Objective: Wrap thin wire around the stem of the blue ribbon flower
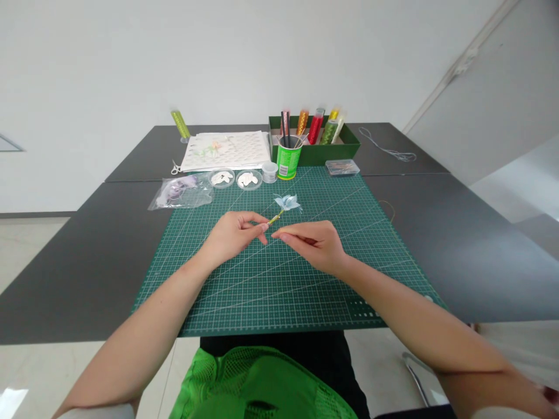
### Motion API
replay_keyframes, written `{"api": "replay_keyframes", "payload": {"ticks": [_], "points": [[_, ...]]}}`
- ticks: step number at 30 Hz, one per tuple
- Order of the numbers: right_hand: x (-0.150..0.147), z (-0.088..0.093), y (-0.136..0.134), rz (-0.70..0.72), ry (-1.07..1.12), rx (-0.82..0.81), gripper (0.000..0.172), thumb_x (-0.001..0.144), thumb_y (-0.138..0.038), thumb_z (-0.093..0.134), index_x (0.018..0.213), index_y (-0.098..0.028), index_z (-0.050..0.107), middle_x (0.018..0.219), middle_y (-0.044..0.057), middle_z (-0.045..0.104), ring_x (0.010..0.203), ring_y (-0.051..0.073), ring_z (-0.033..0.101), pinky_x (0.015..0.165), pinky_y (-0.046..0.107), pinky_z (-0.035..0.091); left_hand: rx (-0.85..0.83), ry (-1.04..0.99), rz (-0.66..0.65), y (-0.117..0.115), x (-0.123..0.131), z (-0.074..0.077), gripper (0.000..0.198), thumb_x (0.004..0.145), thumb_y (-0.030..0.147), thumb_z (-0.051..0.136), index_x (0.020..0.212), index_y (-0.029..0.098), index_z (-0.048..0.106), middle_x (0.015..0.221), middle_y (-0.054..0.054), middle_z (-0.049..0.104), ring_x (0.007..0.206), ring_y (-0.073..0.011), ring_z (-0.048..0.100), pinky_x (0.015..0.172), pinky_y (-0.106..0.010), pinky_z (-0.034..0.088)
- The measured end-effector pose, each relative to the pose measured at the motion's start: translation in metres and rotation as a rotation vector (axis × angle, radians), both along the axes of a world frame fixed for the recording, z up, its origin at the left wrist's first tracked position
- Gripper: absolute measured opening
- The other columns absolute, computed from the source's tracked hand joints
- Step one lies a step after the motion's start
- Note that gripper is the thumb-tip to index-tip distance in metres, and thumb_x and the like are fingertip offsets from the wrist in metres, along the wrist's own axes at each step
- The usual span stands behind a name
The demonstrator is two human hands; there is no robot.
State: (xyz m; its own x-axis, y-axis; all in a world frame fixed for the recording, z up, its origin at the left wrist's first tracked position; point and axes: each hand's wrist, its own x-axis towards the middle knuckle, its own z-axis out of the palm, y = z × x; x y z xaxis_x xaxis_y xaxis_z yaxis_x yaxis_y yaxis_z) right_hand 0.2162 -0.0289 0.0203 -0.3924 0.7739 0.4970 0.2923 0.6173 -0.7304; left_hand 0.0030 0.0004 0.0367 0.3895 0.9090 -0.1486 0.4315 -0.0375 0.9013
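Observation:
Between thumb and fingers, my left hand [239,235] pinches the green stem of a pale blue artificial flower [287,202]. The bloom tilts up and to the right, above the green cutting mat [218,297]. Close by on the right, my right hand [315,243] is closed in a pinch, its fingertips just below the stem. Whatever those fingertips hold, perhaps something thin, is too small to make out.
Behind the hands stand a green can [289,162] with sticks, a dark green box [327,154] of thread spools, and dishes of white petals [249,180]. A plastic bag [183,191] lies left, white sheets [227,150] behind, a clear case [342,167] right.

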Motion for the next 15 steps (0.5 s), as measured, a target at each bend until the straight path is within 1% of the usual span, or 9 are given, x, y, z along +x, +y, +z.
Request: {"api": "replay_keyframes", "payload": {"ticks": [3,5,8,12,15], "points": [[0.007,0.011,0.001,-0.009,0.047,0.052,0.024,0.096,-0.034,0.062,0.094,-0.023,0.083,0.061,0.0,0.07,0.046,0.009,0.051,0.047,0.023,0.039,-0.054,0.098,-0.114,-0.001,0.001,-0.004,0.029,0.089,0.041,0.064,0.099,0.017,0.077,0.071,-0.002,0.076,0.038,-0.0054,0.034,0.04,-0.02,0.023],[0.012,0.017,0.003,-0.038,0.063,0.083,0.021,0.094,-0.032,0.065,0.094,-0.023,0.084,0.056,-0.001,0.066,0.045,0.009,0.048,0.047,0.024,0.038,-0.092,0.145,-0.204,-0.003,0.003,-0.006,0.027,0.09,0.041,0.064,0.096,0.018,0.077,0.073,-0.002,0.077,0.04,-0.0062,0.034,0.04,-0.02,0.024],[0.018,0.021,0.009,-0.07,0.061,0.073,0.02,0.093,-0.034,0.067,0.097,-0.024,0.084,0.055,-0.002,0.063,0.047,0.009,0.048,0.048,0.025,0.039,-0.117,0.172,-0.337,-0.008,0.006,-0.008,0.024,0.09,0.038,0.063,0.092,0.019,0.078,0.072,-0.001,0.077,0.043,-0.0072,0.035,0.044,-0.021,0.025],[0.022,0.018,0.018,-0.079,0.026,0.02,0.023,0.094,-0.038,0.066,0.1,-0.026,0.084,0.06,-0.001,0.067,0.052,0.011,0.053,0.051,0.026,0.041,-0.153,0.154,-0.486,-0.015,0.011,-0.007,0.023,0.09,0.034,0.063,0.087,0.019,0.079,0.07,-0.001,0.077,0.046,-0.0084,0.038,0.047,-0.022,0.026],[0.021,0.012,0.023,-0.06,0.004,-0.02,0.023,0.094,-0.039,0.066,0.102,-0.027,0.083,0.067,0.0,0.073,0.058,0.012,0.061,0.054,0.026,0.046,-0.171,0.14,-0.541,-0.018,0.013,-0.005,0.025,0.09,0.036,0.062,0.085,0.018,0.078,0.069,-0.002,0.076,0.048,-0.0092,0.039,0.047,-0.022,0.027]]}}
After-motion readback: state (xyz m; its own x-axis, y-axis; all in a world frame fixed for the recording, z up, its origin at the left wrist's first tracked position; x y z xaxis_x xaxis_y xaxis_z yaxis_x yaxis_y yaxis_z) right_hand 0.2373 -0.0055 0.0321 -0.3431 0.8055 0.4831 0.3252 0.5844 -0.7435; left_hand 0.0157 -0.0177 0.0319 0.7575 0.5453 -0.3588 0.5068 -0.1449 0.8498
